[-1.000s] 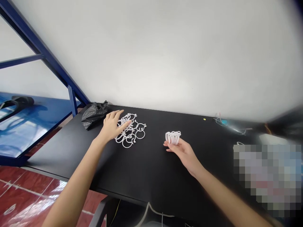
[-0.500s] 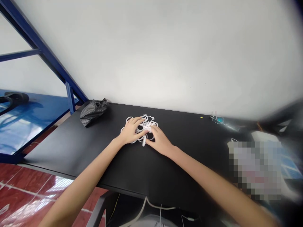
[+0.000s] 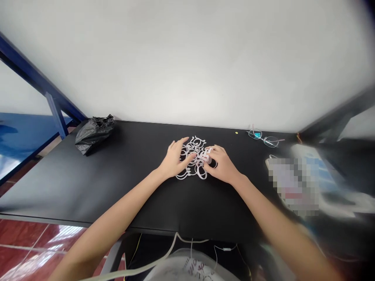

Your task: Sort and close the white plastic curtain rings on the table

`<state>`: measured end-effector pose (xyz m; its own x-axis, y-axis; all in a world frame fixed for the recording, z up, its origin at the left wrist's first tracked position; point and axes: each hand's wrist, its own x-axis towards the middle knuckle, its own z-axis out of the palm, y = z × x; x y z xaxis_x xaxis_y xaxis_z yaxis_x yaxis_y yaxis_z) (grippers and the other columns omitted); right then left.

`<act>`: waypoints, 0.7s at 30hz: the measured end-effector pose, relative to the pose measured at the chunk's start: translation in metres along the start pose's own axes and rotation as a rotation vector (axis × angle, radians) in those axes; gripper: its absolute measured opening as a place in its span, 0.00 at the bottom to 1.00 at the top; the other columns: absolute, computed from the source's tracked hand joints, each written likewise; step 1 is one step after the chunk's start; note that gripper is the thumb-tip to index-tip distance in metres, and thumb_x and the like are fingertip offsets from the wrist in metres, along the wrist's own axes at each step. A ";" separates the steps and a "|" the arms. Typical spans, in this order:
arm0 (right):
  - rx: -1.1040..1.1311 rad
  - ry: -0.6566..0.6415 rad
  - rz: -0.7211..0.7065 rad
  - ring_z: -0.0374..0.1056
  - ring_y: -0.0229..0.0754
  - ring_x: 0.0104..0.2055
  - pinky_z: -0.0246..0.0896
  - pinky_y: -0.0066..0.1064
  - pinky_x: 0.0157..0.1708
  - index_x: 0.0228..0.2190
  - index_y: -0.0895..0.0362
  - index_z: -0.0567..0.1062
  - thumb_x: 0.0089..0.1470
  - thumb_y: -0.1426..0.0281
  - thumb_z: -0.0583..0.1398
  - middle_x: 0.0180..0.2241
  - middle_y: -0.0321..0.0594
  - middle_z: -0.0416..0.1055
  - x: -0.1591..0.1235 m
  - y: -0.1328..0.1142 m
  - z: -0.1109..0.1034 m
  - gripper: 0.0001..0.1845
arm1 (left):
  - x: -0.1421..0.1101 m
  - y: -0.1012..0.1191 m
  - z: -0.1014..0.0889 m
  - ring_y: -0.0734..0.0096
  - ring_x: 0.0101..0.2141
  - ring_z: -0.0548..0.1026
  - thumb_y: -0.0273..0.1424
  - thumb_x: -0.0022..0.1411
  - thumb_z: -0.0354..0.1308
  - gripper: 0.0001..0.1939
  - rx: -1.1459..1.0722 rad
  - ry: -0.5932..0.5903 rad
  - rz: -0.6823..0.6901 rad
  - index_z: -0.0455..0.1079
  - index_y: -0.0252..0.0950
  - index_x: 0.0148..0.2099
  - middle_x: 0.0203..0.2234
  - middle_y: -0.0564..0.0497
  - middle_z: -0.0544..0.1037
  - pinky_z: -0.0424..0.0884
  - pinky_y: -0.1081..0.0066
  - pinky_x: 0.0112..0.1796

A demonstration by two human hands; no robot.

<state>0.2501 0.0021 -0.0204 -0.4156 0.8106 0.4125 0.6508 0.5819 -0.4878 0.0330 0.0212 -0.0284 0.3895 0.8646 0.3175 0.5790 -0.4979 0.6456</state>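
A loose heap of thin white plastic rings [image 3: 191, 150], with small clip-like ends, lies on the black table between my hands. My left hand [image 3: 175, 160] is at the heap's left side, fingers spread and thumb reaching over the rings. On the right, my right hand [image 3: 220, 164] curls its fingers and thumb around a cluster of the rings. Part of that cluster is hidden under its fingers. One ring [image 3: 202, 171] stands out at the near side of the heap, by the right thumb.
A crumpled black plastic bag [image 3: 95, 132] lies at the back left of the black table [image 3: 123, 164]. Eyeglasses [image 3: 263, 139] rest near the wall at right, beside a tiny yellow bit [image 3: 236, 133]. Closer on the right is a blurred-out item [image 3: 293, 187]. Cables [image 3: 172, 249] hang below the front edge.
The view has swung to the right, bringing the eyeglasses fully into sight. My left hand has shifted from on top of the rings to their left side, with fingers spread.
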 end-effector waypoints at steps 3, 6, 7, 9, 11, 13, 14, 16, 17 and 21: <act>0.000 0.071 -0.028 0.70 0.52 0.46 0.55 0.53 0.57 0.25 0.53 0.69 0.51 0.75 0.59 0.26 0.37 0.72 -0.003 -0.002 0.001 0.06 | -0.002 -0.006 -0.011 0.54 0.62 0.62 0.43 0.67 0.52 0.23 -0.027 0.038 -0.074 0.62 0.38 0.59 0.59 0.42 0.69 0.52 0.50 0.63; 0.026 0.180 -0.056 0.72 0.51 0.45 0.57 0.53 0.56 0.26 0.53 0.70 0.52 0.74 0.59 0.27 0.37 0.74 -0.006 -0.003 0.005 0.05 | -0.001 -0.011 -0.014 0.57 0.58 0.68 0.43 0.67 0.51 0.21 -0.081 0.056 -0.144 0.65 0.38 0.57 0.56 0.43 0.72 0.62 0.55 0.58; 0.038 0.210 -0.064 0.72 0.51 0.45 0.59 0.53 0.56 0.27 0.53 0.71 0.52 0.74 0.60 0.28 0.38 0.75 -0.007 -0.003 0.007 0.04 | 0.000 -0.011 -0.013 0.58 0.57 0.69 0.43 0.67 0.51 0.21 -0.087 0.056 -0.151 0.65 0.38 0.57 0.55 0.44 0.72 0.64 0.57 0.57; 0.057 0.270 -0.085 0.73 0.50 0.43 0.62 0.52 0.53 0.28 0.53 0.72 0.52 0.74 0.60 0.29 0.38 0.76 -0.007 -0.005 0.008 0.04 | 0.001 -0.012 -0.012 0.59 0.56 0.69 0.42 0.68 0.51 0.20 -0.073 0.055 -0.144 0.64 0.38 0.57 0.55 0.44 0.72 0.64 0.57 0.57; 0.083 0.319 -0.111 0.74 0.49 0.40 0.66 0.50 0.49 0.28 0.53 0.72 0.52 0.75 0.60 0.28 0.38 0.77 -0.007 -0.007 0.008 0.05 | 0.000 -0.012 -0.011 0.58 0.56 0.68 0.41 0.68 0.51 0.19 -0.043 0.064 -0.126 0.65 0.38 0.57 0.55 0.43 0.72 0.62 0.56 0.58; 0.121 0.349 -0.125 0.73 0.48 0.38 0.69 0.47 0.45 0.28 0.54 0.72 0.52 0.76 0.60 0.27 0.39 0.77 -0.006 -0.009 0.008 0.06 | -0.001 -0.010 -0.011 0.58 0.57 0.68 0.39 0.68 0.51 0.17 -0.014 0.069 -0.100 0.65 0.37 0.55 0.55 0.43 0.72 0.60 0.54 0.59; 0.140 0.352 -0.123 0.73 0.48 0.38 0.70 0.46 0.43 0.28 0.54 0.72 0.52 0.77 0.60 0.27 0.39 0.77 -0.006 -0.010 0.008 0.06 | -0.001 -0.009 -0.011 0.58 0.58 0.67 0.38 0.68 0.51 0.16 -0.001 0.064 -0.081 0.65 0.37 0.55 0.55 0.43 0.72 0.59 0.53 0.60; 0.164 0.348 -0.111 0.72 0.48 0.38 0.71 0.45 0.41 0.28 0.54 0.72 0.53 0.77 0.61 0.26 0.39 0.77 -0.006 -0.011 0.008 0.07 | -0.003 -0.007 -0.011 0.57 0.59 0.66 0.36 0.68 0.52 0.14 0.021 0.038 -0.040 0.66 0.37 0.54 0.55 0.43 0.72 0.55 0.50 0.61; 0.167 0.348 -0.107 0.72 0.48 0.38 0.71 0.45 0.41 0.28 0.54 0.73 0.53 0.78 0.61 0.26 0.39 0.77 -0.006 -0.011 0.008 0.07 | -0.004 -0.005 -0.011 0.57 0.59 0.66 0.35 0.68 0.52 0.14 0.026 0.023 -0.022 0.66 0.37 0.53 0.55 0.43 0.72 0.54 0.50 0.61; 0.158 0.390 -0.103 0.72 0.48 0.38 0.72 0.44 0.39 0.29 0.54 0.74 0.52 0.78 0.63 0.28 0.39 0.77 -0.005 -0.008 0.009 0.07 | -0.004 -0.003 -0.010 0.57 0.58 0.67 0.34 0.68 0.53 0.14 -0.016 -0.003 0.013 0.67 0.37 0.53 0.55 0.42 0.71 0.60 0.51 0.59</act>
<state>0.2411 -0.0056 -0.0253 -0.1821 0.6800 0.7103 0.5007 0.6858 -0.5282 0.0225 0.0197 -0.0246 0.3992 0.8579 0.3237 0.5623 -0.5079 0.6526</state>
